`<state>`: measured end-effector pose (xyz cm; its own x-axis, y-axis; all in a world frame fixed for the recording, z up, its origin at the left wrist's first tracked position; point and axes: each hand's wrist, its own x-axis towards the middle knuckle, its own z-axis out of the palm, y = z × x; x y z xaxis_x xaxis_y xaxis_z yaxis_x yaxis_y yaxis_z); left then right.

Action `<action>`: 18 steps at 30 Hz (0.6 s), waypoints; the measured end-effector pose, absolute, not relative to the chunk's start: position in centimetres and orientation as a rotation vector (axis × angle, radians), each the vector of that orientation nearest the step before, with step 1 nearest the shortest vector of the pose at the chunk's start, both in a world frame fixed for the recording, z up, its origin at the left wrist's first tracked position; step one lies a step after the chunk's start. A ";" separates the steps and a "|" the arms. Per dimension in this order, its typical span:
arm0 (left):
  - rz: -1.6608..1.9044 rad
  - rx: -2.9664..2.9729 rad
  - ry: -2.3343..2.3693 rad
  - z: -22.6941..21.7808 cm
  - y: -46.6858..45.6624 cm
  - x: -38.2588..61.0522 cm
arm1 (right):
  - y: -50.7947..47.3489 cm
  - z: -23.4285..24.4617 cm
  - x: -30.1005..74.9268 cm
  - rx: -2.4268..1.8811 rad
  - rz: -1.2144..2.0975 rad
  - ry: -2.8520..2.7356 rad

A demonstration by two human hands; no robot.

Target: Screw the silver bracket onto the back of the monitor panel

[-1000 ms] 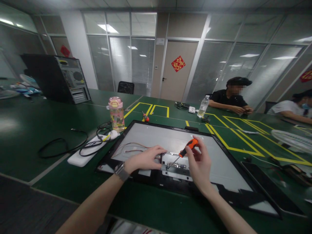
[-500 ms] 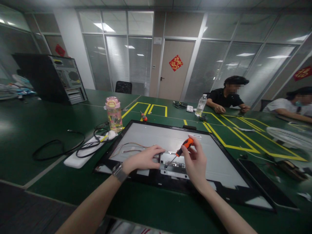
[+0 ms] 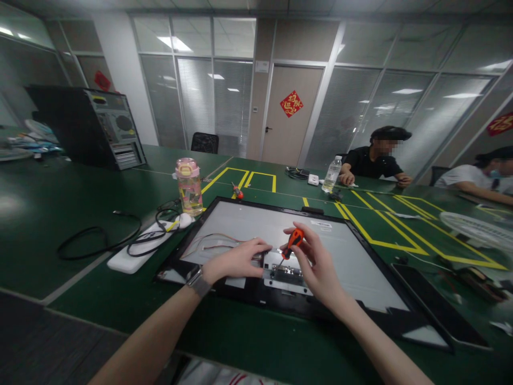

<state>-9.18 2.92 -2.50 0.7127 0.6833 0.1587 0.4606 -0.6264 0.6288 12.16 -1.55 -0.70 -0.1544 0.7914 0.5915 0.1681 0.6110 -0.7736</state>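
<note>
A black-framed monitor panel (image 3: 360, 262) lies face down on the green table, its grey back up. A small metal circuit-board cover (image 3: 286, 275) sits near its front edge. My left hand (image 3: 236, 260), a watch on the wrist, rests on the panel with its fingers curled against the left end of that cover. My right hand (image 3: 316, 264) pinches an orange-handled screwdriver (image 3: 292, 243), held steeply with its tip down on the cover. Thin coloured wires (image 3: 212, 241) run across the panel to the left of my left hand.
A pink-lidded bottle (image 3: 188, 186), black cables (image 3: 100, 243) on a white pad (image 3: 132, 251), and a computer tower (image 3: 92, 126) stand to the left. A second small screwdriver (image 3: 238, 191) lies beyond the panel. Two people sit at the far right; a water bottle (image 3: 332, 174) stands by one.
My right hand has tipped the screwdriver more upright and shifted it slightly left along the cover. The left hand has stayed in place. The view has shifted a little.
</note>
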 end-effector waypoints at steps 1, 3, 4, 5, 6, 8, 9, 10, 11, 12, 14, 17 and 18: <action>0.526 2.351 0.866 -2.5 2.9 -9.2 | -1.5 -0.3 12.2 -0.793 0.700 -1.697; 0.538 2.347 0.867 -2.4 2.9 -9.2 | -1.4 0.4 12.1 -0.752 0.778 -1.719; 0.542 2.347 0.871 -2.5 2.9 -9.2 | -1.4 0.8 12.1 -0.745 0.836 -1.707; 0.544 2.346 0.876 -2.5 3.0 -9.2 | -1.2 1.1 12.1 -0.730 0.874 -1.683; 0.543 2.343 0.882 -2.6 3.0 -9.2 | -1.1 1.3 12.1 -0.725 0.888 -1.654; 0.549 2.333 0.892 -2.7 3.1 -9.1 | -0.9 1.4 12.1 -0.749 0.878 -1.616; 0.557 2.331 0.896 -2.8 3.2 -9.1 | -0.8 1.3 12.2 -0.776 0.836 -1.591; 0.570 2.331 0.899 -2.9 3.3 -8.9 | -0.7 1.1 12.3 -0.801 0.774 -1.569; 0.589 2.332 0.903 -3.0 3.3 -8.8 | -0.7 0.8 12.4 -0.827 0.699 -1.560; 0.610 2.334 0.910 -3.1 3.4 -8.6 | -0.8 0.6 12.5 -0.846 0.621 -1.568; 0.659 2.334 0.938 -3.3 3.6 -8.3 | -1.0 0.2 12.7 -0.858 0.517 -1.598; 0.723 2.347 0.997 -3.6 3.8 -7.8 | -1.6 0.1 12.8 -0.800 0.553 -1.637; 0.734 2.368 1.020 -3.7 3.8 -7.7 | -1.8 0.2 12.8 -0.772 0.595 -1.636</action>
